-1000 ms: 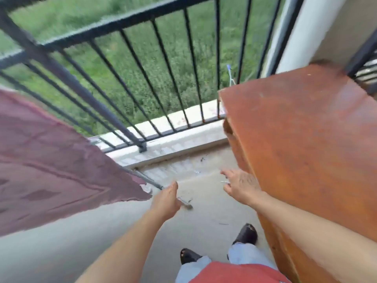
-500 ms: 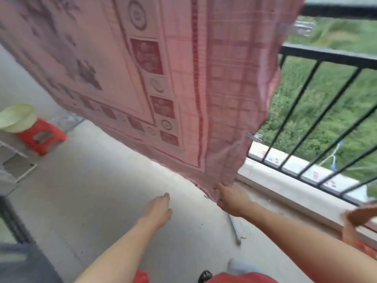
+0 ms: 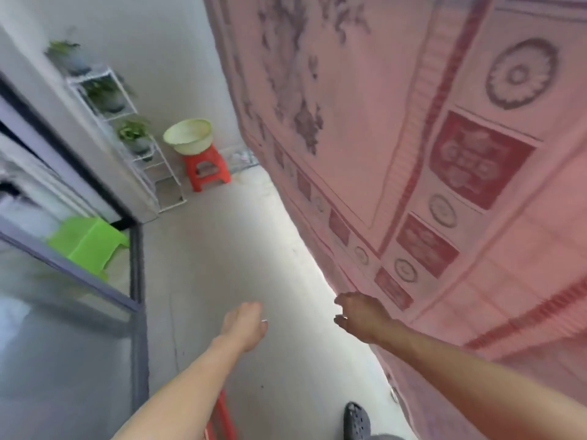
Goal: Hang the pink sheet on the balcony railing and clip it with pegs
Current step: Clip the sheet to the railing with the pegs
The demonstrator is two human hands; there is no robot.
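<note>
Nearest, two bare forearms reach forward over a grey balcony floor (image 3: pixel 228 249). The left hand (image 3: pixel 246 325) hangs loosely curled, fingers narrow, holding nothing that can be made out. The right hand (image 3: pixel 360 315) reaches with fingers spread wide at the lower edge of the pink sheet (image 3: pixel 428 154), likely to straighten it. The sheet hangs along the right; railing and pegs are out of view. Farther off, a pale basin (image 3: pixel 188 136) sits on a red stool (image 3: pixel 206 171) beside a white plant rack (image 3: pixel 127 122).
</note>
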